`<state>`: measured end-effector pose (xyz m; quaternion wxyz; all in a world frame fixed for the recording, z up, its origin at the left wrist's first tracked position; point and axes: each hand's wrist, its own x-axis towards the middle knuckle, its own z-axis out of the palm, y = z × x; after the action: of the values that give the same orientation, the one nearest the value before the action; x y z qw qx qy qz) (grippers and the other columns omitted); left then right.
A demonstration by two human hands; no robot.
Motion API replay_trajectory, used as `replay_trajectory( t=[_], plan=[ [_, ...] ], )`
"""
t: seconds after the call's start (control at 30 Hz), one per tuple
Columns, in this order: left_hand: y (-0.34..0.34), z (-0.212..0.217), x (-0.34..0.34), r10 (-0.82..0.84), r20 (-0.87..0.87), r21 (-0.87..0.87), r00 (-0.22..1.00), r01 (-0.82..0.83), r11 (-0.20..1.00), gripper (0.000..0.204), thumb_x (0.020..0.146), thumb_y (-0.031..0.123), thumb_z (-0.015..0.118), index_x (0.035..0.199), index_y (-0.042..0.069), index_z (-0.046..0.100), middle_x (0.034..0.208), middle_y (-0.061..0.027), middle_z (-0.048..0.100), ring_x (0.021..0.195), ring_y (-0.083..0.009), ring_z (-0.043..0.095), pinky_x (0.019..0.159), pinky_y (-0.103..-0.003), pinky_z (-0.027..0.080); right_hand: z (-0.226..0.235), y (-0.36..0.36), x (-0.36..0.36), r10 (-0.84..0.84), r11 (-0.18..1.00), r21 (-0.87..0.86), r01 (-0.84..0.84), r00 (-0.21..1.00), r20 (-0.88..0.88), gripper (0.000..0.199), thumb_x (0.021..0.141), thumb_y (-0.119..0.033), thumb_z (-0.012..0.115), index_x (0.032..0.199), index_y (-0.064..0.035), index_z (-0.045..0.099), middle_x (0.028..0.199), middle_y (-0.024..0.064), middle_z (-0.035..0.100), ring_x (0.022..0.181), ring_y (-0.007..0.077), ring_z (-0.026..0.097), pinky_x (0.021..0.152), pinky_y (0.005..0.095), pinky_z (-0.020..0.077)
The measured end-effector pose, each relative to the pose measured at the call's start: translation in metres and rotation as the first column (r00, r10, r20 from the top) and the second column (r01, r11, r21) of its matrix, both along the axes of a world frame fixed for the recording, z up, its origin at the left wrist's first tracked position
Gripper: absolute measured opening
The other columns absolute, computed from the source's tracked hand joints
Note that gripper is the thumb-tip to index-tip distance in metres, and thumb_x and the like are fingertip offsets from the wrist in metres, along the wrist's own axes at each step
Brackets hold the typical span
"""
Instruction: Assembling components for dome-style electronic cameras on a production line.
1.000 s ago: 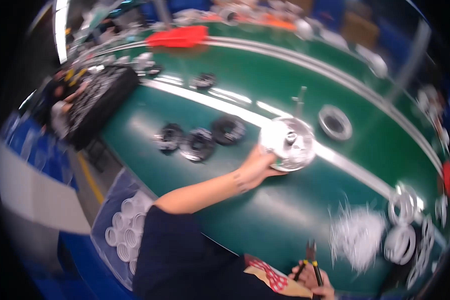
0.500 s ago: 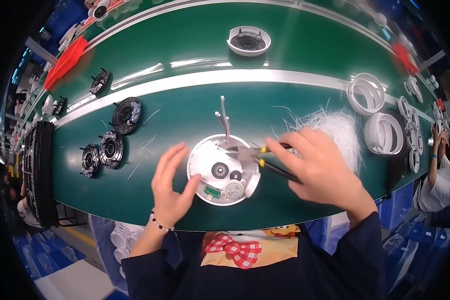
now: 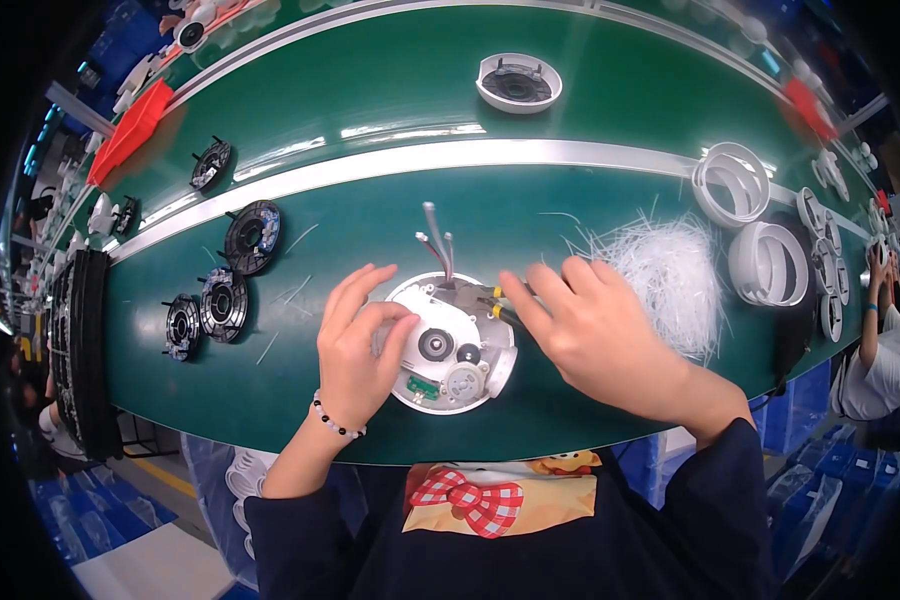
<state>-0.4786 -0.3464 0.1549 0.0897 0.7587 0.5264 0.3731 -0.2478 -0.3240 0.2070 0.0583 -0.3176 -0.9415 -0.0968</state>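
A round white plastic housing lies on the green bench in front of me, with a dark round hub, a silver motor and a small green circuit board inside. Several thin wires with white connectors rise from its far edge. My right hand grips cutting pliers with black and yellow handles, their jaws inside the housing near the wire base. Over the housing's left rim is my left hand, thumb and forefinger tips together, the other fingers raised. Whatever may be between those tips is too small to make out.
A heap of thin white plastic strips lies to the right, beside white rings. Black round parts with circuit boards sit at left. On the far green strip stands a white bowl-shaped part. Another person is at far right.
My left thumb and forefinger have closed together over the housing's rim. The pliers and right hand have shifted slightly left and away from me. The far bowl-shaped part has moved right.
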Motion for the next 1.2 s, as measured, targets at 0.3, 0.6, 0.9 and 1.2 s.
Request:
replay_trajectory(
  t=[0.3,0.6,0.9,1.2],
  plan=[
    [0.009,0.000,-0.007,0.052,0.234,0.096,0.971,-0.076,0.993,0.007,0.068,-0.002,0.064,0.073,0.001,0.060,0.076,-0.0100,0.064,0.076,-0.0258,0.062,0.080,-0.039,0.044,-0.004,-0.010,0.042,-0.139,0.968,-0.230,0.100,0.978,-0.158,0.051,0.056,-0.006,0.061,0.106,-0.0021,0.055,0.081,0.0063,0.055,0.067,0.0204,0.053,0.058,0.0306,0.0461],
    [0.059,0.071,0.080,-0.449,0.009,0.203,0.893,0.438,0.876,0.031,0.072,0.002,0.063,0.102,-0.001,0.058,0.083,-0.0117,0.063,0.067,-0.0199,0.062,0.071,-0.032,0.047,-0.007,-0.046,0.037,-0.012,0.652,-0.501,-0.569,0.653,-0.758,0.060,0.056,-0.012,0.067,0.113,-0.0019,0.053,0.096,0.0096,0.055,0.071,0.0223,0.054,0.061,0.0303,0.0463],
    [0.018,-0.011,-0.028,-0.013,0.363,-0.726,0.932,0.292,0.622,0.050,0.076,0.015,0.063,0.119,-0.003,0.043,0.111,-0.0135,0.054,0.099,-0.0192,0.053,0.085,-0.031,0.042,-0.059,-0.079,0.060,-0.445,0.560,-0.665,-0.494,0.497,-0.745,0.061,0.065,-0.008,0.065,0.122,-0.0024,0.046,0.107,0.0134,0.054,0.085,0.0247,0.055,0.074,0.0296,0.0453],
    [0.097,-0.012,-0.013,0.325,0.812,-0.583,0.485,0.700,0.411,0.046,0.087,0.034,0.047,0.120,0.002,0.041,0.112,-0.0121,0.052,0.100,-0.0243,0.054,0.084,-0.042,0.046,-0.085,-0.077,0.042,-0.273,0.834,-0.548,-0.064,0.815,-0.511,0.067,0.061,-0.017,0.064,0.124,-0.0050,0.042,0.107,0.0121,0.050,0.091,0.0263,0.049,0.077,0.0341,0.0405]
  ],
)
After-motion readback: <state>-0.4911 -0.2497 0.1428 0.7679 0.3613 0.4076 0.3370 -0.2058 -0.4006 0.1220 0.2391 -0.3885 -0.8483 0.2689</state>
